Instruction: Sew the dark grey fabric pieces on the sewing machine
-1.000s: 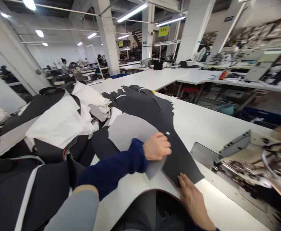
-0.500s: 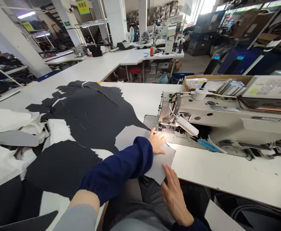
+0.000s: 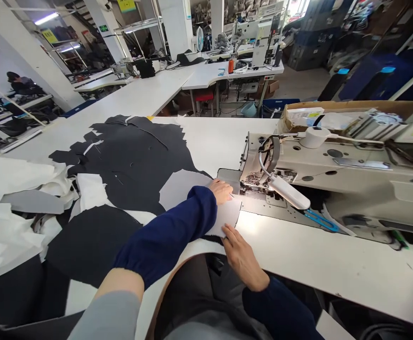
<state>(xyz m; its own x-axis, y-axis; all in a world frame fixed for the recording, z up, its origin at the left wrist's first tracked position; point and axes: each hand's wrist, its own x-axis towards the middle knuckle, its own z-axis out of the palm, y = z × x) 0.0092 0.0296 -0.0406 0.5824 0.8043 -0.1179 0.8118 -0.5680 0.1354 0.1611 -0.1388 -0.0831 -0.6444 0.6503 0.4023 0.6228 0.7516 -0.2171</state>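
A light grey fabric piece (image 3: pixel 183 186) lies on the table to the left of the sewing machine (image 3: pixel 358 174), partly over a large dark fabric panel (image 3: pixel 139 158). My left hand (image 3: pixel 222 191) is closed on its upper part near the presser foot, fingers bent and close together; a short dark thread or edge shows by the fingertips. At the near right corner of the grey piece, my right hand (image 3: pixel 241 257) holds the edge, fingers on top and the thumb hidden. The machine's lamp (image 3: pixel 291 192) lights the needle area.
White and grey scraps (image 3: pixel 25 203) and a rounded dark piece (image 3: pixel 95 245) lie at left. Blue-handled snips (image 3: pixel 321 220) rest under the machine arm. A cardboard box (image 3: pixel 348 107) stands behind the machine. Another person (image 3: pixel 22 85) sits far left.
The grey piece and my left hand have shifted left, away from the needle; the left fingers have drawn together. My right hand has moved up and left. The view has turned slightly.
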